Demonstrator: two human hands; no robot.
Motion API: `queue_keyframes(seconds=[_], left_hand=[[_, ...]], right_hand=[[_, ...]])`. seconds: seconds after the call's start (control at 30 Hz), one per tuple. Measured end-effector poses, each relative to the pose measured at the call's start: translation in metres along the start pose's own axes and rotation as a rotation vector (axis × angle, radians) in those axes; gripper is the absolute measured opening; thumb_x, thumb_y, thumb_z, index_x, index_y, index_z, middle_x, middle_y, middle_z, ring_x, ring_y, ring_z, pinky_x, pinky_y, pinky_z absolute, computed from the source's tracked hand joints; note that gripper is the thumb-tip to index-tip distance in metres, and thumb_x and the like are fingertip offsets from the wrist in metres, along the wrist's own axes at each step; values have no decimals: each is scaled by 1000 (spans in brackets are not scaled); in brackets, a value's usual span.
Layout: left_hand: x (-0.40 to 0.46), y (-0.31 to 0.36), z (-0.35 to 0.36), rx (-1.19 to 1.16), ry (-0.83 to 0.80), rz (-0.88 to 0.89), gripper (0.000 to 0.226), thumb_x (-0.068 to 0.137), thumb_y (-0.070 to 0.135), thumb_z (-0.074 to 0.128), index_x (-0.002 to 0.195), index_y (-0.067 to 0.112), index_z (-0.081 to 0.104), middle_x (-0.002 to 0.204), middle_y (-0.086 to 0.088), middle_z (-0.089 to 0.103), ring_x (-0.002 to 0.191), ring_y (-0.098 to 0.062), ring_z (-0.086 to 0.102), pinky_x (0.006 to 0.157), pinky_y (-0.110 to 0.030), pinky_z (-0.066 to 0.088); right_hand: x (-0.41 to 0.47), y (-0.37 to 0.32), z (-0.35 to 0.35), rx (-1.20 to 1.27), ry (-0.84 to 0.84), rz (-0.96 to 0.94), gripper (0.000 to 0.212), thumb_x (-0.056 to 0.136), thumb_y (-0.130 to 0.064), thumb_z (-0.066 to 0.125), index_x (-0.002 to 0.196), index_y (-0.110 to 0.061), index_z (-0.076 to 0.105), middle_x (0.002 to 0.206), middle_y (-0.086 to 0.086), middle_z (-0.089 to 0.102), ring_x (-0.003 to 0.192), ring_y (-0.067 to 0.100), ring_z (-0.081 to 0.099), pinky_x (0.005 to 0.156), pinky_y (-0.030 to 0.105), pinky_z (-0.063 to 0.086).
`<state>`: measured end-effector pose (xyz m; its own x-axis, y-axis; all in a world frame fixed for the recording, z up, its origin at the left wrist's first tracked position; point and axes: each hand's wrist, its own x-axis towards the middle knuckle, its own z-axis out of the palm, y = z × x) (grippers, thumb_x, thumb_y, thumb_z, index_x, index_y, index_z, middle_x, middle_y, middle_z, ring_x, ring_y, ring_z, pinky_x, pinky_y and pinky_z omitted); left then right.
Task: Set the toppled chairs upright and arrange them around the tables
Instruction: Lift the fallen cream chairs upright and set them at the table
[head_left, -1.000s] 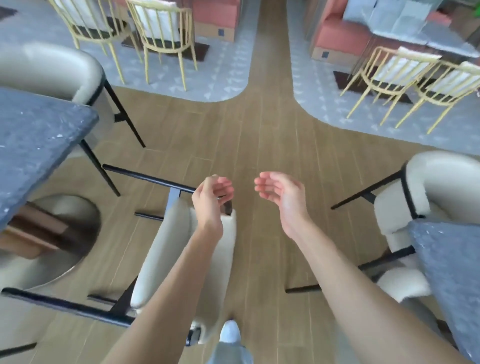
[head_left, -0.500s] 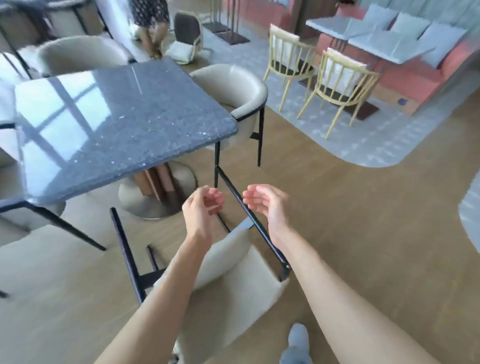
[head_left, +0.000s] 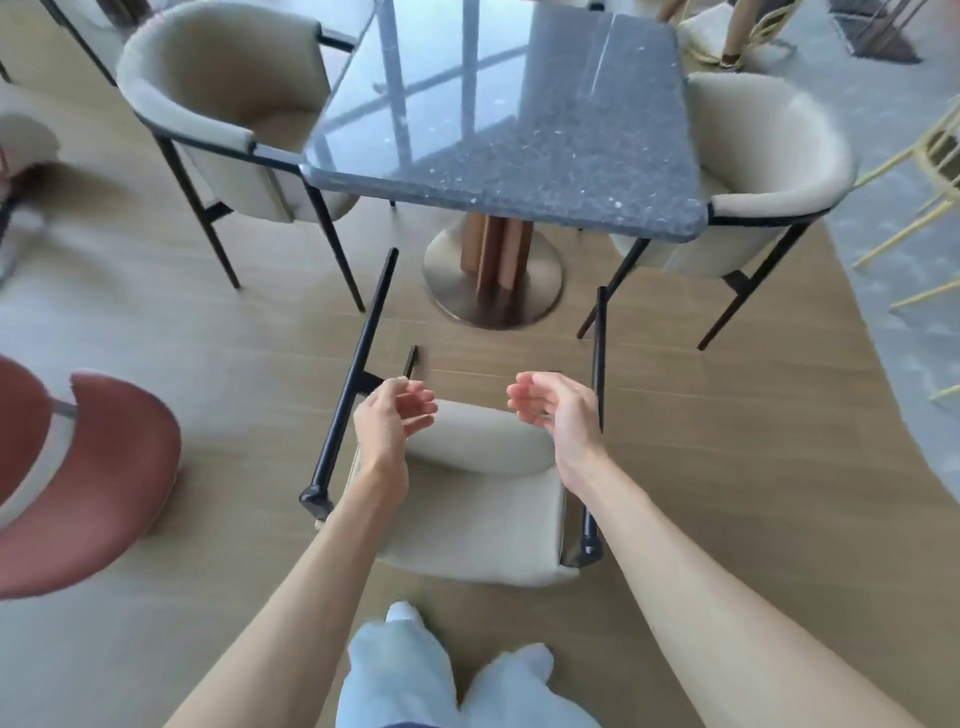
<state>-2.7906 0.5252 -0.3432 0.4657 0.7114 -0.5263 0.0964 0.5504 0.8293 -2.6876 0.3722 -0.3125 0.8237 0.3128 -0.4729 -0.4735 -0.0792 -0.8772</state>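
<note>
Both hands hang in the air with loosely curled fingers, palms turned toward each other, holding nothing: the left hand (head_left: 396, 415) and the right hand (head_left: 556, 408) are apart, with a gap between them. Directly below and between them lies the toppled chair (head_left: 483, 509), cream-padded, on the wooden floor (head_left: 727, 467), its black legs (head_left: 358, 374) pointing away from the hands toward the bench (head_left: 509, 130). The left hand is just beside the left leg; the right hand is near the right one, and whether either touches cannot be told. Beyond the hands stands the dark speckled bench on a round metal foot (head_left: 493, 280). An upright cream chair (head_left: 228, 104) stands beyond the left hand, another (head_left: 769, 171) beyond the right. A red-brown chair (head_left: 88, 483) sits far to the left hand's outer side. No writing or labels can be read.
</note>
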Motion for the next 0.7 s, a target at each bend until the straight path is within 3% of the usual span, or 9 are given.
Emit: queue_keyframes(seconds=[0.1,0.27,0.43,0.57,0.7], left_hand=[[10,-34,-27,34,85,-76,20,90,14,54,78,6,68,66,-7,73,57,-19,67,65,-32,56],[28,-84,-48,99,84,-136,14,94,12,59,82,9,67,69,-5,71,57,-16,67,66,-32,55],[41,-138,-52,102,154,-170,11,92,19,69,86,10,66,77,-6,70,69,-21,66,78,-40,56],[58,-199,-54,35,269,-152,17,89,23,74,92,8,66,90,-12,71,84,-25,67,92,-46,55],[62,-261,-65,-33,411,-156,21,89,26,75,96,9,65,93,-11,71,85,-23,68,91,-44,56]], right_hand=[[8,32,9,-40,-41,57,23,94,-9,51,85,-7,72,79,9,74,71,22,68,72,32,51],[26,90,22,-59,-80,188,20,95,-9,52,86,-6,70,81,12,73,71,25,66,70,32,50],[45,153,17,-114,-169,344,18,93,-11,54,87,-9,71,81,11,73,67,21,66,68,32,49],[81,218,9,-163,-248,426,12,94,-14,58,96,-8,68,85,7,72,68,21,67,66,31,51],[99,274,-3,-230,-299,443,7,94,-13,59,92,-11,65,86,6,69,72,22,66,67,31,51]])
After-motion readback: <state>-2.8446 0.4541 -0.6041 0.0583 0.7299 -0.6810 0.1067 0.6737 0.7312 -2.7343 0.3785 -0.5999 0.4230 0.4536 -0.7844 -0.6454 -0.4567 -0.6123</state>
